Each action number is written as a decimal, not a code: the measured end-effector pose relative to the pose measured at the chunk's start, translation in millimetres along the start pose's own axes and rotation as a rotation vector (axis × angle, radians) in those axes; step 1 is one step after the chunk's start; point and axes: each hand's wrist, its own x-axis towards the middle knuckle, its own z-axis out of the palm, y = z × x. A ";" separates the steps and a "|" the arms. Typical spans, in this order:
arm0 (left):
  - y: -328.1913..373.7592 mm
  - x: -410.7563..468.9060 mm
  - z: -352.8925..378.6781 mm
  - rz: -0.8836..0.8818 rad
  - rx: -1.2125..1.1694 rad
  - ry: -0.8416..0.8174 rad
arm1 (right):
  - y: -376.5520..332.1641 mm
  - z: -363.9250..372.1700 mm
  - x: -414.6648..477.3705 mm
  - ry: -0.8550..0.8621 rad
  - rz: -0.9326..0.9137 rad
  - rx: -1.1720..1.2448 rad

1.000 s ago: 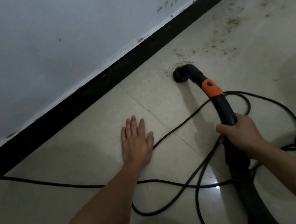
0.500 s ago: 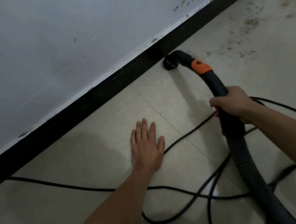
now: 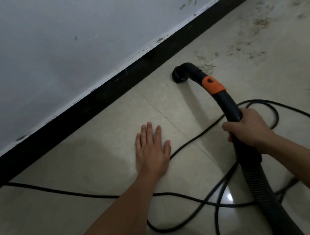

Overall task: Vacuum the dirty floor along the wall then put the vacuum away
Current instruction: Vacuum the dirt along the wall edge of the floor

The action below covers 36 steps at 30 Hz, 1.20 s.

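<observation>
left hand (image 3: 152, 151) flat on floor (image 3: 97, 158) | right hand (image 3: 247, 126) grips hose (image 3: 229, 107)

My right hand (image 3: 247, 128) grips the vacuum hose (image 3: 231, 109), nozzle (image 3: 179, 75) down on the tile near the baseboard (image 3: 91, 103). Left hand (image 3: 152, 154) flat on the floor (cord (image 3: 191, 143) beside it), dirt (image 3: 255, 28) beyond.

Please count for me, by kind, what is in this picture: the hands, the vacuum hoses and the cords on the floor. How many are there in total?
Hands: 2, the left hand lying flat, the right hand gripping the hose
Vacuum hoses: 1, a black hose with an orange collar
Cords: 1, a black cord in loops, as far as can be seen
Total: 4
</observation>
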 end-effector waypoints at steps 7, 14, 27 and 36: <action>0.5 -0.1 0.5 0.000 -0.030 0.010 | -38.6 21.9 36.6 -0.046 -0.010 0.014; 0.9 -0.8 -2.2 0.004 -0.007 0.001 | -12.9 -2.1 -12.5 -0.061 -0.023 -0.148; 3.3 -1.0 -4.8 0.016 0.009 0.001 | 79.0 -63.9 -70.7 0.232 0.208 0.024; 1.8 -0.5 -3.4 0.006 0.004 0.009 | 32.4 -39.8 8.3 0.127 0.125 0.038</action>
